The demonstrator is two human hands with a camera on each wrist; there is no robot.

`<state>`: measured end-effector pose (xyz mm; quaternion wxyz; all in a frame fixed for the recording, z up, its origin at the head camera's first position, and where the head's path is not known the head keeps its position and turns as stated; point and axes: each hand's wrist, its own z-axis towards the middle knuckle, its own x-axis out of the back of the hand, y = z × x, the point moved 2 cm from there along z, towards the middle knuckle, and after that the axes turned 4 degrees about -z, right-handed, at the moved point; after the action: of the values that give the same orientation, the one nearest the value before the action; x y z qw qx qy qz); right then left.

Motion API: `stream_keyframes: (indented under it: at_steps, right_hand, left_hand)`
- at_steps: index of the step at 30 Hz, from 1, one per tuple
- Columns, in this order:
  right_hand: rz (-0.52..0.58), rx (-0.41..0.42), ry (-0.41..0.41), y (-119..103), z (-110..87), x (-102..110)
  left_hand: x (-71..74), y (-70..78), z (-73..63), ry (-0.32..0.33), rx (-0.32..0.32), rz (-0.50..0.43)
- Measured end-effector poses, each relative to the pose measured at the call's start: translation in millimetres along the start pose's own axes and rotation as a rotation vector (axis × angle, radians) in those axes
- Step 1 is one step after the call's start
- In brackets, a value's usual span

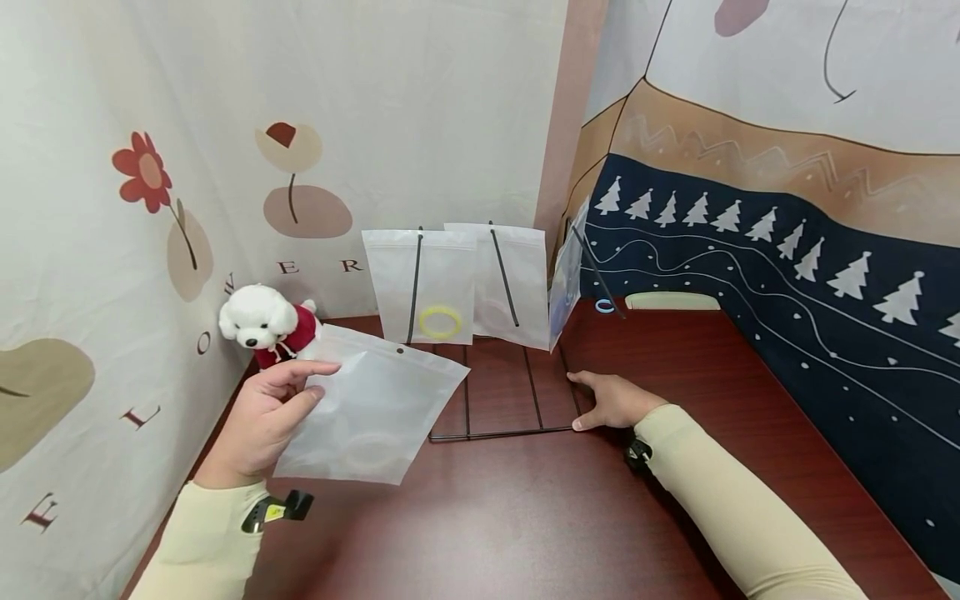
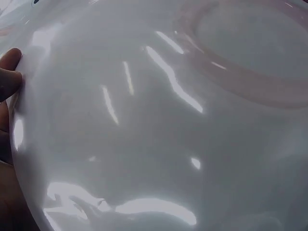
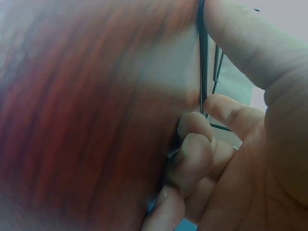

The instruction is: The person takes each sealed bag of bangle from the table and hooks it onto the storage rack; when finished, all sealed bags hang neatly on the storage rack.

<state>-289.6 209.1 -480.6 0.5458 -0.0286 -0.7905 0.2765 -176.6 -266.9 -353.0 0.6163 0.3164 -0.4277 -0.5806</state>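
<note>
My left hand point(image 1: 258, 417) pinches a frosted white bag point(image 1: 360, 408) by its left edge, thumb and index finger over it. The bag hangs tilted above the table, with a dark hole near its top. Through its film a pinkish ring point(image 2: 250, 85) shows in the left wrist view. My right hand point(image 1: 618, 400) holds the right side of a black wire rack point(image 1: 487, 434), its thumb against the rod and the fingers curled low by the tabletop. On the rack's rods hang similar bags: a left one point(image 1: 390, 283) with a yellow ring point(image 1: 440, 336), a middle one point(image 1: 517, 292), and one turned edge-on point(image 1: 564, 292).
A white plush dog point(image 1: 258, 312) in red sits at the back left, behind the bag. A small blue ring point(image 1: 604, 312) and a pale flat piece point(image 1: 671, 301) lie at the table's back edge. Printed curtains border the brown table point(image 1: 525, 517) on the left, back and right.
</note>
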Motion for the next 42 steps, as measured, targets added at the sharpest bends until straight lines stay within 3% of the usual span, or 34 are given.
stream_keyframes:
  at_steps: [5,9,16,25,42]
  right_hand:
    - [0.001,-0.002,-0.001,0.3,-0.5,-0.3]
    - [0.006,0.001,-0.001,-0.9,-1.1,0.2]
    - [-0.003,0.009,0.004,-0.7,-1.0,-0.3]
    - [0.004,-0.004,0.001,-2.0,-0.6,1.3]
    - [0.004,0.01,-0.001,-1.0,-1.0,0.8]
  left_hand:
    - [-4.1,2.2,1.9,-0.009,-0.035,-0.016]
    - [-6.1,2.4,3.9,-0.029,-0.063,0.03]
    - [-8.2,2.0,7.2,-0.034,-0.051,0.075]
    - [-12.6,0.0,8.1,0.002,-0.052,-0.045]
    - [-17.4,-8.8,10.7,0.015,-0.03,-0.083]
